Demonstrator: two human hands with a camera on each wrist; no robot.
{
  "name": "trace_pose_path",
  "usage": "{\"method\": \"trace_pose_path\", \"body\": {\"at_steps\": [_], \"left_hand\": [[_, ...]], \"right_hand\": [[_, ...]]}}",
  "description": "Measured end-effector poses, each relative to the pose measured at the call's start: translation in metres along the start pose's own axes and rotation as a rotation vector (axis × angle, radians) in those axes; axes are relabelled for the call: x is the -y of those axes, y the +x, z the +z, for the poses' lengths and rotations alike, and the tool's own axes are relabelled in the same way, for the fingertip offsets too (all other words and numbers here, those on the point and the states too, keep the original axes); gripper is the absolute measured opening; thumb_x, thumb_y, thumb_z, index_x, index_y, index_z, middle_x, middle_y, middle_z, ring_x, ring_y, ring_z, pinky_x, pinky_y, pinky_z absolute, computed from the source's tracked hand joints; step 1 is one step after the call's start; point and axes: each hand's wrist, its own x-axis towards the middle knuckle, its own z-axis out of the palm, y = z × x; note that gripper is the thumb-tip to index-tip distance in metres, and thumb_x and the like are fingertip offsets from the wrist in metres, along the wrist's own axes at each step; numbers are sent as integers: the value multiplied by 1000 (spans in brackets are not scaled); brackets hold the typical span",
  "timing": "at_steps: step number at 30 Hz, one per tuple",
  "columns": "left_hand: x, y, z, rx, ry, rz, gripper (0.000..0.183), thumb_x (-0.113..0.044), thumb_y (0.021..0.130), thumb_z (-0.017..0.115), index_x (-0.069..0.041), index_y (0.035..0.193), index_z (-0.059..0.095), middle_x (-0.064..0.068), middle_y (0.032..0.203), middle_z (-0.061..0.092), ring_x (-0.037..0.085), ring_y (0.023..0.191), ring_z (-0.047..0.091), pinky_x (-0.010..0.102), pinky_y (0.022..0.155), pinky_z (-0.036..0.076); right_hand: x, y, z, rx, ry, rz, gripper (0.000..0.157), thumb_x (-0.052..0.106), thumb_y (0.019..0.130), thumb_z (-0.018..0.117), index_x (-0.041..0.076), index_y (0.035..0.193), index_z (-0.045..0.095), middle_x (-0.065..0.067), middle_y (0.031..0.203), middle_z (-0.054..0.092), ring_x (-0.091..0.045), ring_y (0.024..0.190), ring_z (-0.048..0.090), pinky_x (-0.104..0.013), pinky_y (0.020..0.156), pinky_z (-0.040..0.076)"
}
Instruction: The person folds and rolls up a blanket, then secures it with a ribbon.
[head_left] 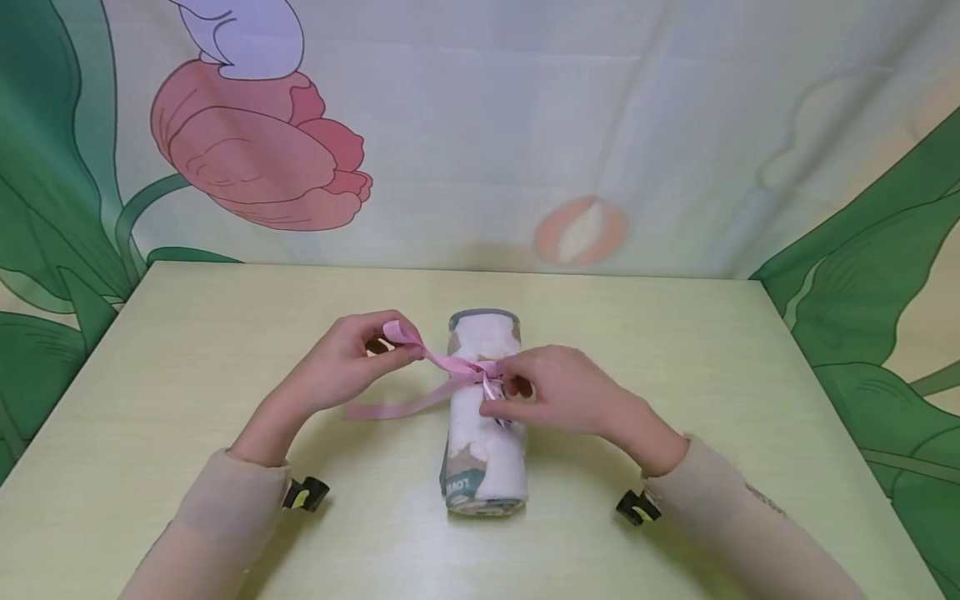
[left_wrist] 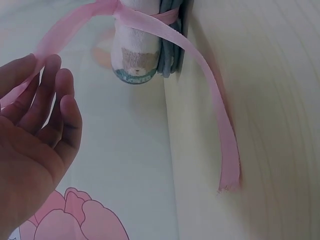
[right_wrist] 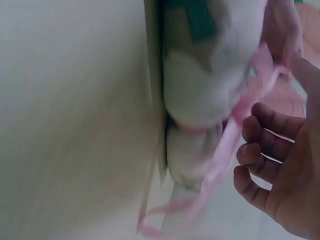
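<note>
A rolled towel (head_left: pixel 487 454), white with brown and green print, stands lengthwise on the table with a pink ribbon (head_left: pixel 450 362) tied around its middle. From the left, my left hand (head_left: pixel 348 358) pinches one length of the ribbon between thumb and fingers and holds it up off the towel. A loose ribbon tail (left_wrist: pixel 227 150) with a frayed end trails on the left side. At the knot, my right hand (head_left: pixel 566 392) has its thumb and index finger apart, fingers loosely bent and right at the ribbon. In the right wrist view another ribbon length (right_wrist: pixel 217 162) hangs beside those fingers.
The pale wooden table (head_left: pixel 187 333) extends on all sides of the towel. Behind it hangs a printed cloth backdrop (head_left: pixel 465 125) with a flower and green leaves. Black wrist devices (head_left: pixel 306 494) are worn at both sleeve cuffs.
</note>
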Motion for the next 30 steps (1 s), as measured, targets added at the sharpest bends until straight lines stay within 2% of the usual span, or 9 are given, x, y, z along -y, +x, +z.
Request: {"method": "trace_pose_path", "body": {"at_steps": [4,9,10,11,16,20,24,30], "left_hand": [[0,0,1,0,0,3,4,-15,97,74,-12,99,72,1,96,69,19,86,62,38,78,54],[0,0,0,-3,5,3,4,-16,97,74,-12,99,73,1,96,70,19,86,61,38,79,53],[0,0,-1,-5,7,2,5,-16,97,74,-12,99,73,1,96,70,19,86,61,38,79,53],[1,0,-1,-6,8,2,5,-16,97,74,-12,99,73,1,96,70,19,86,61,38,79,53],[4,-1,-1,-10,10,-3,5,-16,97,74,-12,98,72,0,95,69,19,86,62,38,78,53],[5,0,-1,-9,1,-9,4,-16,97,74,-12,99,72,7,97,70,19,86,62,39,78,53],[6,0,-2,-10,-2,-14,4,-15,97,74,-12,99,72,12,98,70,20,86,62,39,78,53],[4,1,-2,-13,1,-29,5,-16,97,74,-13,99,72,5,96,70,20,85,61,38,77,53]], "right_hand": [[11,-1,6,54,-21,-93,29,33,99,69,23,75,56,7,68,50,-6,70,49,-24,61,41],[1,-12,1,139,83,-59,29,19,100,67,25,73,56,11,61,43,-3,62,45,-23,58,38],[-1,-15,0,165,104,-46,28,19,100,66,25,74,57,12,61,43,-4,58,40,-23,56,36],[-4,-18,-2,189,123,-38,28,18,100,65,25,74,57,12,62,43,-3,58,40,-23,56,37],[-19,-29,-7,292,182,-47,29,17,100,64,25,73,59,13,66,49,-4,61,45,-24,60,41],[-31,-36,-9,362,202,-30,30,15,100,65,24,72,60,13,68,53,-5,63,48,-25,62,43],[-40,-39,-9,403,213,8,26,13,100,65,20,75,63,13,70,53,-4,64,48,-25,62,44],[-49,-37,-12,443,202,89,18,20,100,68,18,82,65,11,72,52,-5,67,48,-26,63,43]]}}
